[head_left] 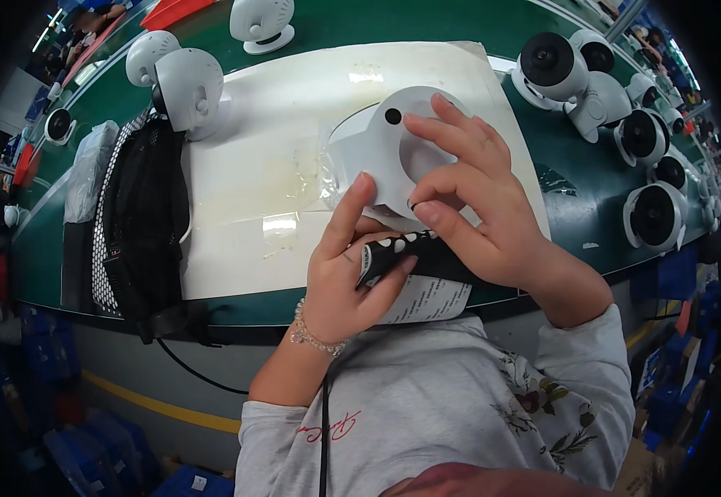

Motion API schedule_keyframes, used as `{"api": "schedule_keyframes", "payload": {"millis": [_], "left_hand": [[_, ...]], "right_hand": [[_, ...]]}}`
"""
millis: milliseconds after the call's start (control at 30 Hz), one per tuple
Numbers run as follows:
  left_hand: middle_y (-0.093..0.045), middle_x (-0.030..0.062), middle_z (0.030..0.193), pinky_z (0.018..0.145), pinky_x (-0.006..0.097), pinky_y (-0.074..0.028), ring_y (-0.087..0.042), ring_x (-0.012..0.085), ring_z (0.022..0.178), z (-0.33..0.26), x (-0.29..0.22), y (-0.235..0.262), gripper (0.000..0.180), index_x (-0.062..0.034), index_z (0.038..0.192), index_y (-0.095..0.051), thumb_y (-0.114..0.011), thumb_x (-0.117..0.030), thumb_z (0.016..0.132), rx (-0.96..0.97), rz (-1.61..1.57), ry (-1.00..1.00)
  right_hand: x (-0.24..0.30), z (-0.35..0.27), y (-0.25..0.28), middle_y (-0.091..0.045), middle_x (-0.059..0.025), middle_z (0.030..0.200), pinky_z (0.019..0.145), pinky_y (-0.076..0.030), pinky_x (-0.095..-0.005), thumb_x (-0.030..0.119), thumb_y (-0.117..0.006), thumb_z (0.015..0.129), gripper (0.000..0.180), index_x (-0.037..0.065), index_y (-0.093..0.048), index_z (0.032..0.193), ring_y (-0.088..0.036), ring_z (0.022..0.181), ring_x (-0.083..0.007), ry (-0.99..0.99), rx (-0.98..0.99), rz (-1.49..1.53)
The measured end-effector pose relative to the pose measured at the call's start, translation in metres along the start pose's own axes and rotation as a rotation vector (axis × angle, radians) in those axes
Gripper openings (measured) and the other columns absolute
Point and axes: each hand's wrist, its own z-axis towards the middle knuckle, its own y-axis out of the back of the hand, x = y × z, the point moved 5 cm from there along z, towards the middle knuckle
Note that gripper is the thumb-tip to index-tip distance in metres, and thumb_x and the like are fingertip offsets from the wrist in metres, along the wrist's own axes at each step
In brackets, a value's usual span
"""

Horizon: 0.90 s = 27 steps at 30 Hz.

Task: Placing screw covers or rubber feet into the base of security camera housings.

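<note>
On the cardboard mat lies a white rounded camera housing (362,147) with a recessed round base. One black round sticker (393,116) sits on its face. My left hand (336,277) is closed around a folded black sticker sheet (406,246) marked with white dots, its forefinger stretched toward the housing's near edge. Just over the near right of the housing, my right hand (480,195) pinches a small black sticker (411,205) between thumb and forefinger, its other fingers spread. Part of the housing is hidden by my right hand.
Several white cameras with black fronts (652,217) stand along the right; more white cameras (189,89) are at the far left. A black mesh-edged bag (147,224) lies left of the worn cardboard mat (236,166). A printed white sheet (428,300) sits at the green table's front edge.
</note>
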Motion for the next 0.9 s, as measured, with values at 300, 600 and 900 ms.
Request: {"api": "schedule_keyframes", "payload": {"millis": [300, 600, 900], "left_hand": [[-0.034, 0.021, 0.129, 0.08, 0.027, -0.042, -0.052, 0.0197, 0.099, -0.001, 0.002, -0.001, 0.016, 0.0037, 0.076, -0.059, -0.054, 0.005, 0.06, -0.003, -0.092, 0.009], [-0.043, 0.0214, 0.12, 0.09, 0.031, -0.035, -0.039, 0.0255, 0.118, -0.001, 0.002, -0.001, 0.013, 0.003, 0.074, -0.057, -0.056, 0.006, 0.062, 0.02, 0.011, -0.001], [-0.036, 0.0221, 0.127, 0.087, 0.031, -0.038, -0.042, 0.0259, 0.113, -0.001, 0.0, -0.001, 0.014, 0.0057, 0.075, -0.056, -0.057, 0.006, 0.061, 0.014, 0.059, -0.027]], "right_hand": [[0.009, -0.019, -0.002, -0.051, -0.0118, 0.117, 0.098, -0.022, -0.0399, 0.022, -0.054, 0.081, 0.02, 0.008, -0.064, 0.092, -0.04, 0.117, -0.0306, 0.159, -0.136, -0.339], [-0.002, -0.018, -0.002, -0.051, -0.0109, 0.114, 0.097, -0.026, -0.0392, 0.016, -0.059, 0.078, 0.015, 0.006, -0.062, 0.089, -0.04, 0.116, -0.0336, 0.111, -0.137, -0.015], [-0.034, -0.023, 0.014, -0.048, -0.0113, 0.117, 0.094, -0.03, -0.0367, 0.007, -0.058, 0.076, 0.006, 0.005, -0.059, 0.081, -0.036, 0.118, -0.0298, -0.125, -0.275, 0.269]]}}
